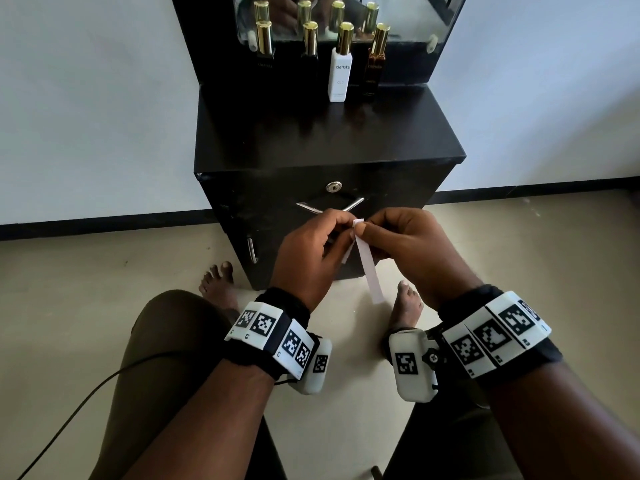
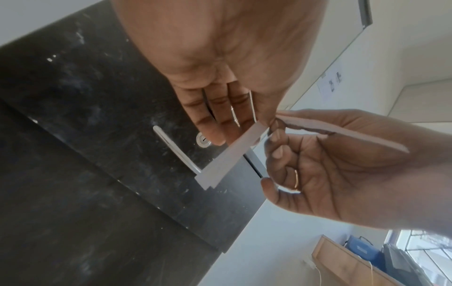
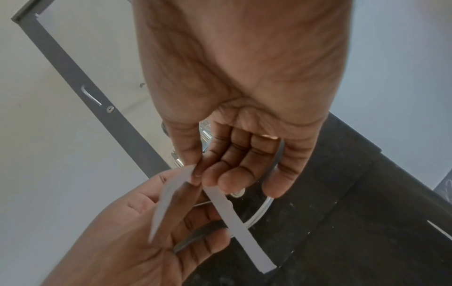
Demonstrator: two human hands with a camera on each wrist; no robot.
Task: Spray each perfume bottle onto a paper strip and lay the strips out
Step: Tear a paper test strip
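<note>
Four gold-capped perfume bottles stand at the back of the black cabinet top (image 1: 329, 133): two black ones (image 1: 265, 53) (image 1: 309, 53), a white one (image 1: 340, 69) and an amber one (image 1: 375, 64). Both hands meet low in front of the cabinet drawer. My left hand (image 1: 311, 251) (image 2: 220, 87) (image 3: 122, 241) pinches the top of a small stack of white paper strips (image 1: 348, 252) (image 2: 227, 160) (image 3: 242, 230). My right hand (image 1: 405, 244) (image 2: 342, 170) (image 3: 239, 154) pinches the upper end of one long strip (image 1: 369, 268) (image 2: 342, 129) (image 3: 168, 203) with thumb and forefinger. That strip hangs down between the wrists.
A mirror (image 1: 408, 15) rises behind the bottles and doubles them. The cabinet front carries a lock (image 1: 334, 186) and metal handles. Bare feet (image 1: 218, 282) rest on the beige floor beside the cabinet base. A black cable (image 1: 86, 400) crosses my left knee.
</note>
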